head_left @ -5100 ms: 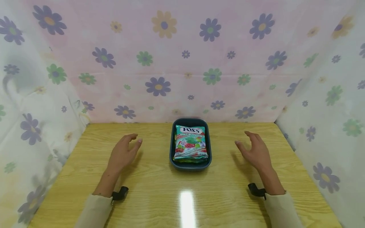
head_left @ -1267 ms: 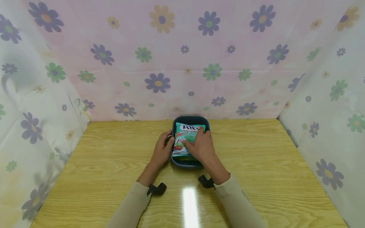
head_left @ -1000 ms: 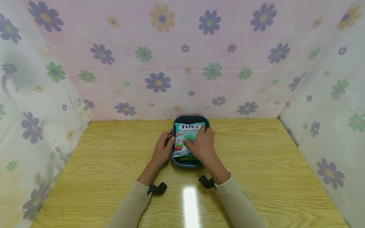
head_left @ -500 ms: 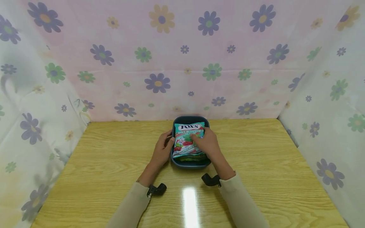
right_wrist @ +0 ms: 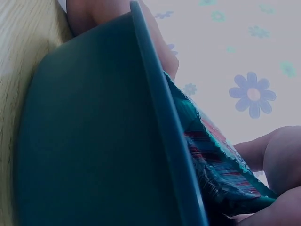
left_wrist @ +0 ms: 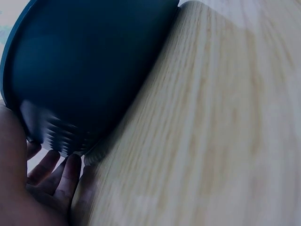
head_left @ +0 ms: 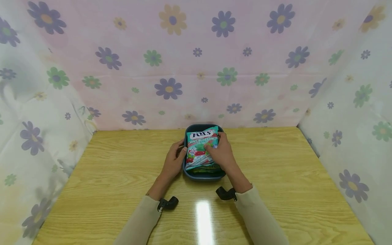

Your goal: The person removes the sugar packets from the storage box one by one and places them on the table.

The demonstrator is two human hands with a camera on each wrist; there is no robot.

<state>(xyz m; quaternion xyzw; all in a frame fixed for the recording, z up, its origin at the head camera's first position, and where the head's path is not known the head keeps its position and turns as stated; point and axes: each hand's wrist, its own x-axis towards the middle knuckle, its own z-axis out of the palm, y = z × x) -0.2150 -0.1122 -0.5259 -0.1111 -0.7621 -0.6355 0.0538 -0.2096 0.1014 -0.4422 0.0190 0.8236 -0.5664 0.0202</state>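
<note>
A dark blue-green plastic container (head_left: 203, 177) stands on the table. Within it a teal "FOX'S Mint Blossom" candy bag (head_left: 196, 144) lies uppermost, its right side raised and tilted, over green packaging (head_left: 206, 168). My right hand (head_left: 223, 153) pinches this bag by its right edge, thumb on the printed face, other fingers mostly hidden behind. In the right wrist view the bag's crimped edge rises above the container's rim. My left hand (head_left: 174, 160) grips the container's left side, thumb at the rim; its fingers (left_wrist: 68, 176) touch the ribbed outer wall in the left wrist view.
The wood-grain table (head_left: 122, 177) reaches out on both sides of the container. A pink floral cloth (head_left: 196, 68) hangs close behind it, with white floral cloths left and right. Each wrist wears a black camera mount (head_left: 168, 203); a bright light reflection (head_left: 203, 217) crosses the table front.
Both hands have come in from the sides to the container. My right hand has shifted to the bag's right edge, and the bag has turned slightly, its upper right corner rising.
</note>
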